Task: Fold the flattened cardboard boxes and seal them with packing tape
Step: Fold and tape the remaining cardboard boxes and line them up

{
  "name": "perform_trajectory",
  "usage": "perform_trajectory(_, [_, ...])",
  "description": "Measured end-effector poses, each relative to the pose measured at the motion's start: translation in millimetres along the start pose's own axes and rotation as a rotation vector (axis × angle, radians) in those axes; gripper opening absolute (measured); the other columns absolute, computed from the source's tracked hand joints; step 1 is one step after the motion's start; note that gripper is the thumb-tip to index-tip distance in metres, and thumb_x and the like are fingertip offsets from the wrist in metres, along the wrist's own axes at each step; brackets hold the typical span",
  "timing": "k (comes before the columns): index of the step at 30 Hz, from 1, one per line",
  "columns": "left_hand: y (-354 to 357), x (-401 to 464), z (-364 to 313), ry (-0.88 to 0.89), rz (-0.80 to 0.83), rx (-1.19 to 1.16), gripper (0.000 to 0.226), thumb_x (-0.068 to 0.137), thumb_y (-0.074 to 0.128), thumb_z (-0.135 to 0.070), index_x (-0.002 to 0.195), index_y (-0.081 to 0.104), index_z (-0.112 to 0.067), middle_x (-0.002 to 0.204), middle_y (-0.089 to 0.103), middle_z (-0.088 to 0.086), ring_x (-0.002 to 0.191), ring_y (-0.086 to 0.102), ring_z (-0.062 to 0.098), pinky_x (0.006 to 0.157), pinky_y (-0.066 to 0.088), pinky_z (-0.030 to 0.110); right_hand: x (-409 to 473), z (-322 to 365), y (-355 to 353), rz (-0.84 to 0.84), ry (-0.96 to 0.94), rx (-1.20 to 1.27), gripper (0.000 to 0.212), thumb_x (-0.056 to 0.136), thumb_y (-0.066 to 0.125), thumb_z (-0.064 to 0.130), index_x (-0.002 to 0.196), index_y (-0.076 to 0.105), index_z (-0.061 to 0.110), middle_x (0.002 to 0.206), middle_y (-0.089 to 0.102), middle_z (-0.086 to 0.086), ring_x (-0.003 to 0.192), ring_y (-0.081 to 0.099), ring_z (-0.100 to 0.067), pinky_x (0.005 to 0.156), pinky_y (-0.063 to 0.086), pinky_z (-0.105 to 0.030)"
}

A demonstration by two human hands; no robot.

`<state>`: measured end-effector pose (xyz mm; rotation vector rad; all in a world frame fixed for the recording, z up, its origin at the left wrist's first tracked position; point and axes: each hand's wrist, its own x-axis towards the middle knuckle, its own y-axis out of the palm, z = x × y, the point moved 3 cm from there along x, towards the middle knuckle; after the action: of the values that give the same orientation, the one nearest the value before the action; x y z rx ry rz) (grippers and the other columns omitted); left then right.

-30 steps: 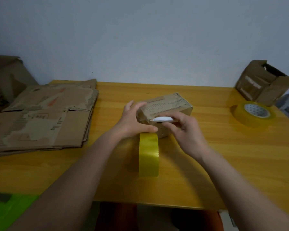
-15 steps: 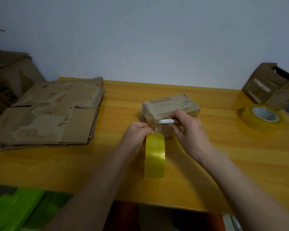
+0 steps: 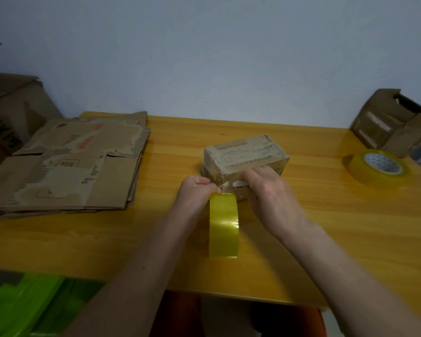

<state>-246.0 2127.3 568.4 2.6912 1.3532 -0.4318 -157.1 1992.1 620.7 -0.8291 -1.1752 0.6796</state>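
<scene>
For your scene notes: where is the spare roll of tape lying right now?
In the head view, the spare tape roll lies flat at the table's right end, just in front of the open box.

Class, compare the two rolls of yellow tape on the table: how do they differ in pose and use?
The near tape roll stands on edge between the hands, its core hidden; the far tape roll lies flat by the right edge, its pale core showing. The left hand grips at the near roll's top; nothing touches the far roll. Both are glossy yellow.
</scene>
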Motion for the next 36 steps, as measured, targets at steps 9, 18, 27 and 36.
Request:
perform_trajectory(9, [-0.4, 0.2, -3.0, 0.002, 0.037, 0.030, 0.027, 0.075, 0.073, -0.003, 0.094, 0.061, -0.019, 0.105, 0.068, 0.013, 0.098, 0.063, 0.029, 0.091, 0.050, 0.047, -58.4, -72.1, 36.3, 0.287, 0.780, 0.463, 0.015, 0.086, 0.067, 0.012, 0.093, 0.054, 0.018, 0.090, 0.061, -0.003, 0.084, 0.058, -0.023, 0.070, 0.046, -0.035])
perform_trajectory(18, [4.6, -5.6, -7.4, 0.003, 0.104, -0.049, 0.035, 0.067, 0.072, -0.004, 0.099, 0.060, -0.014, 0.092, 0.066, 0.012, 0.087, 0.061, 0.026, 0.082, 0.049, 0.044, 29.6, -17.9, 13.3, 0.085, 0.072, 0.305, 0.032, 0.096, 0.052, 0.031, 0.126, 0.061, 0.025, 0.144, 0.045, 0.000, 0.136, 0.032, -0.019, 0.110, 0.020, -0.034])
perform_trajectory(27, [-1.1, -9.5, -7.2, -0.050, 0.264, -0.204, 0.032, 0.082, 0.061, 0.007, 0.110, 0.052, -0.003, 0.075, 0.061, 0.008, 0.067, 0.057, 0.016, 0.064, 0.046, 0.030, 46.7, -25.2, 44.2, 0.250, -0.010, 0.302, 0.036, 0.099, 0.042, 0.036, 0.133, 0.047, 0.042, 0.147, 0.041, 0.015, 0.140, 0.027, -0.012, 0.111, 0.000, -0.027])
perform_trajectory(36, [-4.6, -33.1, -5.1, 0.020, 0.261, -0.200, 0.031, 0.088, 0.061, 0.005, 0.114, 0.052, -0.011, 0.082, 0.066, 0.005, 0.075, 0.062, 0.017, 0.071, 0.049, 0.028, 50.9, -30.7, 48.0, 0.238, 0.016, 0.257, 0.040, 0.099, 0.045, 0.034, 0.138, 0.045, 0.036, 0.148, 0.040, 0.013, 0.141, 0.027, -0.015, 0.111, 0.001, -0.027])
